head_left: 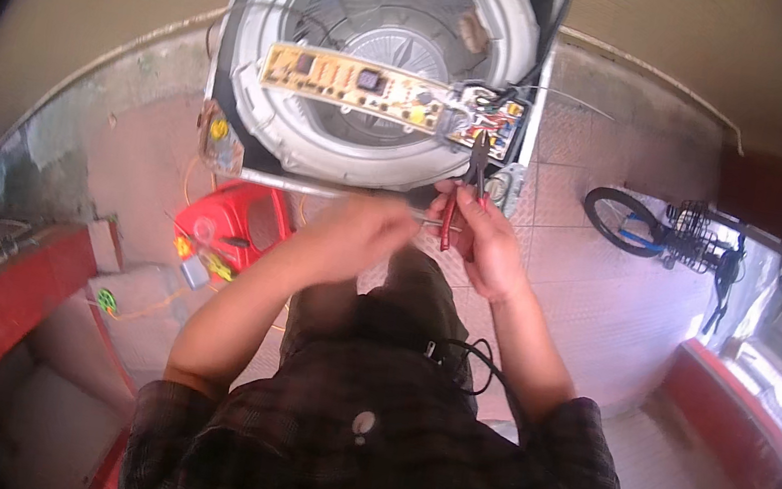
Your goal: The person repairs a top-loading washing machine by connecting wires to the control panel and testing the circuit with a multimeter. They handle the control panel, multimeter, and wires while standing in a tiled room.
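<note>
My right hand (483, 238) is closed around a pair of pliers (478, 161) with red handles. Their dark jaws point away from me, over the corner of the wired part of a circuit board (485, 122). Left of it, my left hand (362, 235) is smeared by motion but looks closed. A thin, light rod (430, 220) runs between the two hands; its kind does not show. The long tan board (354, 85) lies across the round opening of a top-loading washing machine (267, 130), whose cover is off.
A red plastic stool (262, 225) with tools on it stands left of the machine. A bicycle (631, 225) is at the right on the tiled floor. A dark cable (486, 355) hangs by my waist. Loose wires stick out around the board's right end.
</note>
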`<state>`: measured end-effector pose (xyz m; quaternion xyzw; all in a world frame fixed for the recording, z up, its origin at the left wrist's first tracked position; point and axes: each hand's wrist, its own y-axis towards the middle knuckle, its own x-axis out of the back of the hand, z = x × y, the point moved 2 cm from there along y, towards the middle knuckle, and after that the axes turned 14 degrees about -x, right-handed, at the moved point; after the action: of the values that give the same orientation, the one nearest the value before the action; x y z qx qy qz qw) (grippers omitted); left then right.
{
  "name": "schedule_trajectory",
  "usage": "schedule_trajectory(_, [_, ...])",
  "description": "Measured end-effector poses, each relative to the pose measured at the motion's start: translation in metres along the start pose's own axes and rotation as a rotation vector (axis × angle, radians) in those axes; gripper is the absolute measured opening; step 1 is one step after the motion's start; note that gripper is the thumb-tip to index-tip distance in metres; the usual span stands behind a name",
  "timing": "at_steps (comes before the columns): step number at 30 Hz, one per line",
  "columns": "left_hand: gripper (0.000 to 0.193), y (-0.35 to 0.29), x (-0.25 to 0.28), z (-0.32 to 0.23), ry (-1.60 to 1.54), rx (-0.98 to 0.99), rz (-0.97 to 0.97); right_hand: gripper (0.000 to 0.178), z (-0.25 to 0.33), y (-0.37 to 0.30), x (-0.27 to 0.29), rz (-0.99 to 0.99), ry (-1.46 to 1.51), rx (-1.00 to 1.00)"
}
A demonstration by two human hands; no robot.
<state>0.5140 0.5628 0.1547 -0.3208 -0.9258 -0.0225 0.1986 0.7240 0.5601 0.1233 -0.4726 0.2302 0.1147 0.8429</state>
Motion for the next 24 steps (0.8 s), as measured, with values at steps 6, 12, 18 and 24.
schedule_trajectory(6, [0.025,0.178,0.020,0.002,0.397,-0.387,-0.322,0.037,0.033,0.024,0.060,0.057,0.020,-0.069])
schedule_trajectory(12, [0.028,0.268,0.021,0.044,0.548,-0.298,0.018,0.040,0.051,0.052,0.064,0.171,0.219,-0.004])
schedule_trajectory(18, [0.036,0.283,0.035,0.074,0.364,-0.187,0.150,0.036,0.053,0.065,0.054,0.141,0.278,0.026])
schedule_trajectory(24, [0.032,0.282,0.031,0.075,0.390,-0.236,0.181,0.034,0.054,0.080,0.050,0.087,0.295,0.030])
